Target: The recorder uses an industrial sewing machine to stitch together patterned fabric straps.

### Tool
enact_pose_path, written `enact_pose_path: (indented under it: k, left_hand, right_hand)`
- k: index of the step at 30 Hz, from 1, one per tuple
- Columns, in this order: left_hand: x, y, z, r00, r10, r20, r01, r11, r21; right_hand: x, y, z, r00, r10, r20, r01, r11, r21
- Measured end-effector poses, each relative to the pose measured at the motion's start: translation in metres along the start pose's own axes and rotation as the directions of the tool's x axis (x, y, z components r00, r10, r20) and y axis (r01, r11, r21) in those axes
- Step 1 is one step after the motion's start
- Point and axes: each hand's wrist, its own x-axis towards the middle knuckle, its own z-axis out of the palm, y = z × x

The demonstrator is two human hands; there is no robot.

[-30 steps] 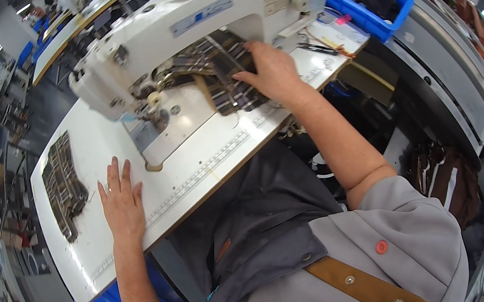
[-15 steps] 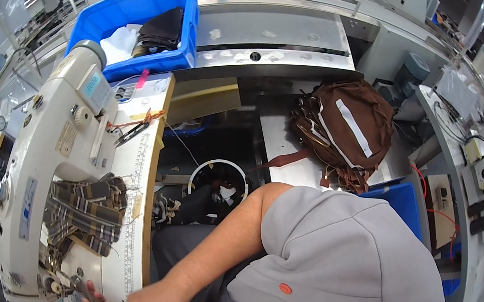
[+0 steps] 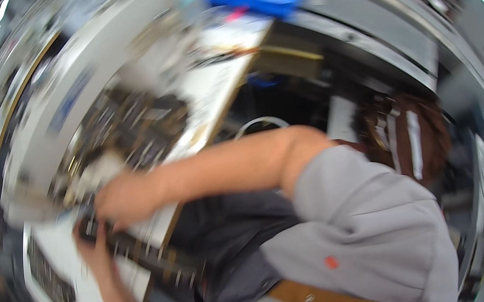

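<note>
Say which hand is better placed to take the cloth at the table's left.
Left, probably. The left hand is nearer that cloth; the right hand is farther off, its forearm reaching across from the right. Both seem busy at a plaid strip, though blur hides their exact grip.

Too blurred to read on the blue label (image 3: 72, 101) along the arm of the white sewing machine (image 3: 101, 56). Not legible anywhere else.

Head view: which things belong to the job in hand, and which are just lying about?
Likely the job's: held plaid strip, sewing machine, plaid pile beneath its arm, plaid piece on the table.

Seemingly just lying about: brown bag, blue bin.
</note>
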Motion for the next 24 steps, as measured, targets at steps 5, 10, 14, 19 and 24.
enact_pose_path:
  k: [5, 10, 14, 19, 24]
  left_hand:
    - [0.0, 0.034, 0.012, 0.875, 0.48, 0.061, -0.404, 0.654, 0.639]
    - [-0.022, 0.04, 0.005, 0.934, 0.256, 0.248, -0.357, 0.638, 0.683]
    - [-0.026, 0.04, 0.008, 0.928, 0.262, 0.265, -0.369, 0.557, 0.744]
    - [-0.009, 0.032, 0.001, 0.922, 0.293, 0.252, -0.38, 0.564, 0.733]
    - [0.004, 0.036, 0.009, 0.902, 0.348, 0.256, -0.426, 0.621, 0.658]
  right_hand:
    - [0.014, 0.01, -0.009, 0.981, -0.144, 0.13, 0.173, 0.954, -0.244]
    - [0.016, 0.017, -0.009, 0.97, -0.234, 0.066, 0.241, 0.958, -0.156]
    - [0.024, 0.021, -0.003, 0.965, -0.261, 0.022, 0.262, 0.957, -0.127]
    - [0.03, 0.026, 0.008, 0.963, -0.269, -0.025, 0.264, 0.956, -0.128]
    - [0.027, 0.031, 0.0, 0.968, -0.239, -0.074, 0.222, 0.956, -0.192]
